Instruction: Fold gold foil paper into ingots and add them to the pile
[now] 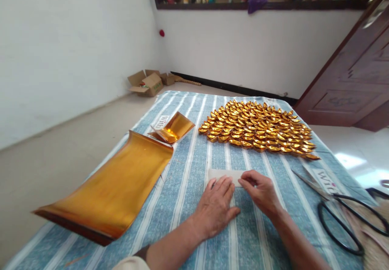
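A small whitish sheet of paper (226, 173) lies flat on the striped cloth in front of me. My left hand (217, 205) rests flat on its left part, fingers stretched out and thumb apart. At its right end, my right hand (258, 187) pinches the edge between thumb and fingertips. Beyond the hands, many folded gold foil ingots (258, 128) sit in tight rows. To the left lies a large curled sheet of gold foil (112, 185), with a smaller folded gold foil piece (174, 129) behind it.
Black-handled scissors (337, 205) lie at the right, blades pointing away to the left. The striped cloth (188, 168) covers the table. Open cardboard boxes (147, 84) stand on the floor by the wall. A brown door (349, 71) is at the right.
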Motion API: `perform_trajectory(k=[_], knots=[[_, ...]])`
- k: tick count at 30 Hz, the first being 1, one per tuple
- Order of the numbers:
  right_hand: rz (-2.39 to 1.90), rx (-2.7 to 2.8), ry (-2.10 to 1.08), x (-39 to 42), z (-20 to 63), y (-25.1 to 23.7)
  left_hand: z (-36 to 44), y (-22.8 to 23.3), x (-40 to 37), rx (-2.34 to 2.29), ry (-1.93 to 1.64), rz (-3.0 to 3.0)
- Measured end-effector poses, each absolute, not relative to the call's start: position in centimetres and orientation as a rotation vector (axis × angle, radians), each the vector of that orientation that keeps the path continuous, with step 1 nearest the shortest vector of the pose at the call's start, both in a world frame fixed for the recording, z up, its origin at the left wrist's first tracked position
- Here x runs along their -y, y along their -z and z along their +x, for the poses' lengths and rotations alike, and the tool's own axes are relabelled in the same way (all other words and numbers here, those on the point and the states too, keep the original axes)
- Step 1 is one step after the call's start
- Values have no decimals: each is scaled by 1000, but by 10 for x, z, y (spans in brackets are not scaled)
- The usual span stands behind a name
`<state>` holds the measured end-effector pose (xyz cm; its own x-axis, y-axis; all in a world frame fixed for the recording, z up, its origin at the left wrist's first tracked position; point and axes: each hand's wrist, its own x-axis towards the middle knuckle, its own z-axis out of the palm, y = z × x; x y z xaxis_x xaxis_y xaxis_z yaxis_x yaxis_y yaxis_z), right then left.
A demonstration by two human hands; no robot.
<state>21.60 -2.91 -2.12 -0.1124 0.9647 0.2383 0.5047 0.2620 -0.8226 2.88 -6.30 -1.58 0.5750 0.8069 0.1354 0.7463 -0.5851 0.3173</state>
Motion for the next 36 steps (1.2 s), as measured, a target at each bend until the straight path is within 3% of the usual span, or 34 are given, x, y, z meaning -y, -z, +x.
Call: perform_trajectory(k=[8, 30, 36], knots=[[-1417, 1950, -545, 26, 200, 44, 24, 14, 59, -1237, -307, 2599], [-1387, 1999, -537, 27, 201, 42, -35, 5, 59, -1440, -266, 2722], [-1283, 2182, -270, 30, 201, 42, -31, 1, 51, -1384, -292, 2747]])
